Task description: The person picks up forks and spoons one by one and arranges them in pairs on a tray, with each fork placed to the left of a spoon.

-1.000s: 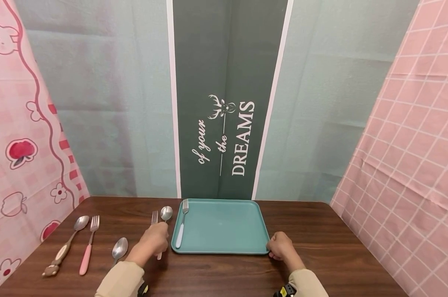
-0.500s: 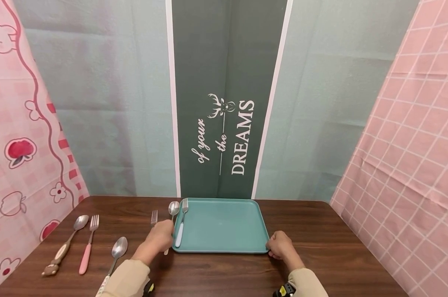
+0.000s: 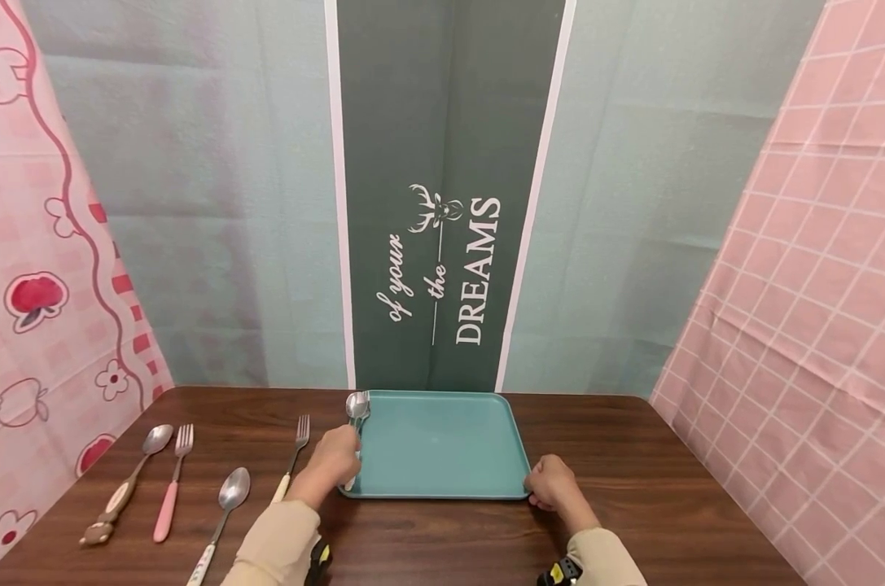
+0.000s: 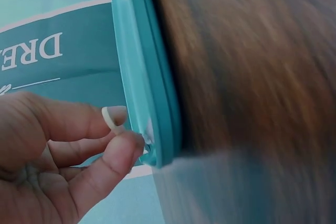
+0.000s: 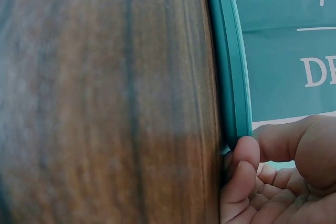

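Note:
My left hand (image 3: 334, 460) is over the left side of the teal tray (image 3: 442, 448), pinching a spoon (image 3: 357, 404) whose bowl points to the back. In the left wrist view, thumb and fingers grip its thin cream handle (image 4: 109, 118) beside the tray's rim (image 4: 131, 51). Under the spoon and hand lies a white-handled fork, mostly hidden. At the tray's near right corner, my right hand (image 3: 555, 484) pinches the edge. The right wrist view shows thumb and fingertips at that tray corner (image 5: 231, 77), with the other fingers curled below.
Left of the tray on the dark wooden table (image 3: 442, 545) lie a cream-handled fork (image 3: 295, 452), a spoon with a patterned white handle (image 3: 225, 509), a pink-handled fork (image 3: 173, 496) and a brown spoon with a bear-shaped end (image 3: 120, 496). Curtains stand behind and on both sides.
My left hand has carried the spoon rightward from the table to above the tray's left side, uncovering the cream-handled fork. The right hand has stayed at the tray's corner.

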